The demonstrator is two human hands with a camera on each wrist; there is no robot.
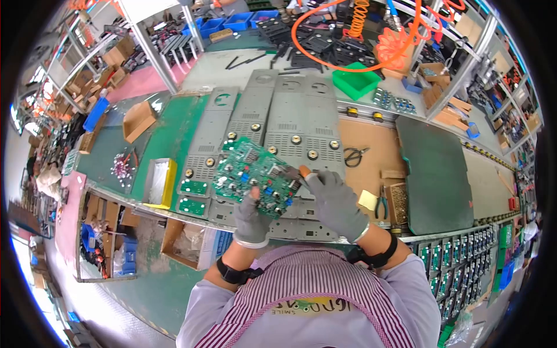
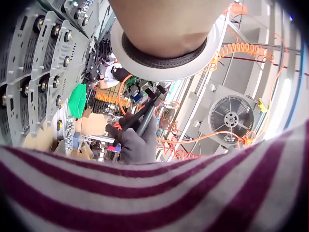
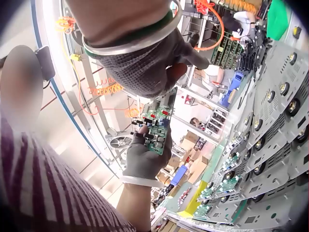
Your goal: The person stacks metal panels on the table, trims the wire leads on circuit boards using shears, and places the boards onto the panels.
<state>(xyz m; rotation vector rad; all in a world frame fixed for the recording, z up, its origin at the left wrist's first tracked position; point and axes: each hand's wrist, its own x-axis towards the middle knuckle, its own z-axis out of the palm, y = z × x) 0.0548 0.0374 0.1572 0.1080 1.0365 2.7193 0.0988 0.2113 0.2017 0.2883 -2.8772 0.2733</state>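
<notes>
Circuit board, green, thick with small components, held tilted above the grey metal panels laid side by side on the bench. I see both gloved hands on it from the head view. Left hand grips the board's near edge from below, thumb up on its face; the right wrist view shows the same grey glove curled round the board's lower end. Right hand pinches the board's right edge, fingertips closed on it, one orange fingertip showing. So neither hand is wide: each is closed on the board.

Two smaller green boards sit on the panel to the left of the held one. Just beyond them, a yellow tray on the green mat. Scissors lie on the brown board to the right, well apart from the hands; pliers nearer the right wrist. Green bin stands behind the panels. Orange coiled hose hangs overhead.
</notes>
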